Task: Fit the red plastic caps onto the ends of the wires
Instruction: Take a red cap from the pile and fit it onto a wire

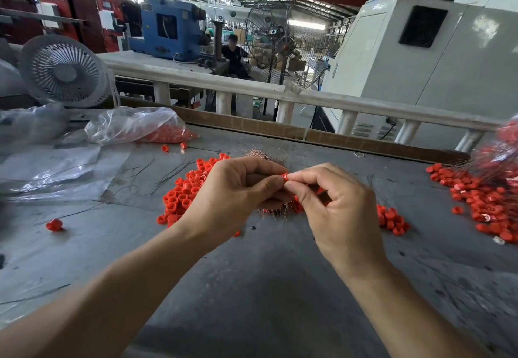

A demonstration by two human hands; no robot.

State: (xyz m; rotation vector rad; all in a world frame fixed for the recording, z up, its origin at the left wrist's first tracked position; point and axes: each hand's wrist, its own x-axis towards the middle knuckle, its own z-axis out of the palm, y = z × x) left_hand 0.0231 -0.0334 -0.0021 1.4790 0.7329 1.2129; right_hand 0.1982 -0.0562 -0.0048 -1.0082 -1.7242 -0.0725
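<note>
Pinching one red cap (285, 176) at its fingertips, the right hand (340, 212) meets the left hand (238, 192), whose curled fingers grip the wire bundle (276, 209) immediately leftward.

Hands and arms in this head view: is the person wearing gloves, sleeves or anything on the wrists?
No. The left hand and right hand are both bare, with no gloves. Both forearms are uncovered right down to the frame's lower edge, so no sleeve shows. No watch, bracelet or ring is visible. The fingernails look short and unpainted.
</note>
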